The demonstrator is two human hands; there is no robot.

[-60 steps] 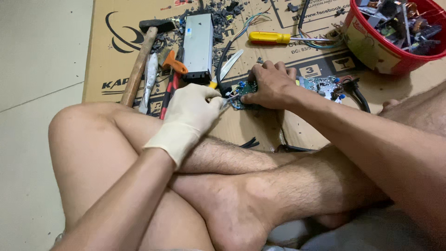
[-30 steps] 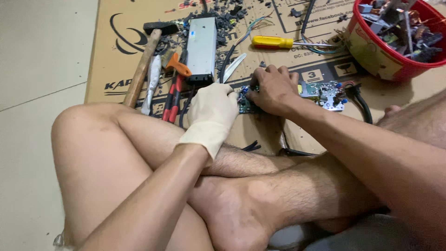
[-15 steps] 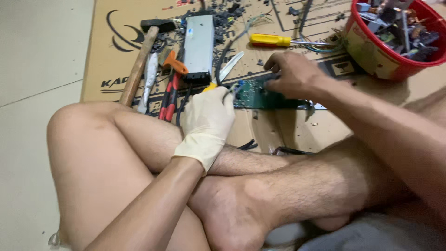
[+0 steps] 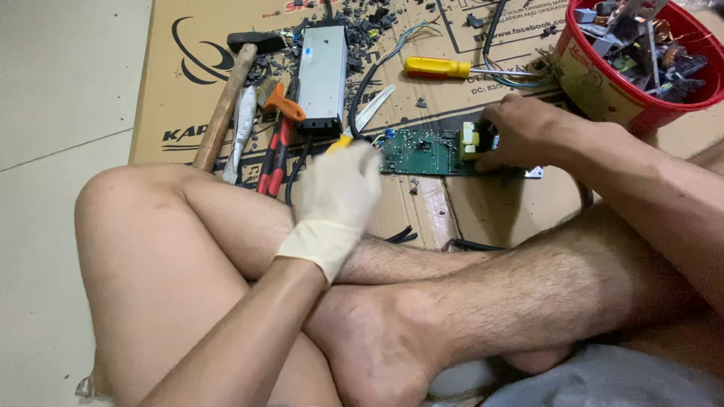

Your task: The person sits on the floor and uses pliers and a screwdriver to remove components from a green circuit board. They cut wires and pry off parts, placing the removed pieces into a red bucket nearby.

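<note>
I see my left hand (image 4: 341,192), in a pale glove and blurred, closed around a yellow-handled tool (image 4: 337,143) whose tip I cannot make out; it sits just left of a green circuit board (image 4: 422,153) lying flat on the cardboard sheet (image 4: 490,211). My right hand (image 4: 520,132) is bare and curled over the right end of the board, fingers pressing on it beside a yellow block-shaped part (image 4: 470,141) mounted there. Both forearms reach out over crossed bare legs in the near part of the scene. Farther out, left of the board, lies a grey metal box (image 4: 323,75) with black cables trailing from it, and beside that a pair of pliers (image 4: 276,143) with red and black grips and an orange piece on top. Further left lies a hammer (image 4: 226,98) with a wooden handle, its head pointing away from me. Beyond the board lies a yellow screwdriver (image 4: 437,68) with loose wires near its shaft. At the far right stands a red tub (image 4: 603,98) filled with scrap parts. Small dark fragments are scattered at the far edge of the cardboard.
</note>
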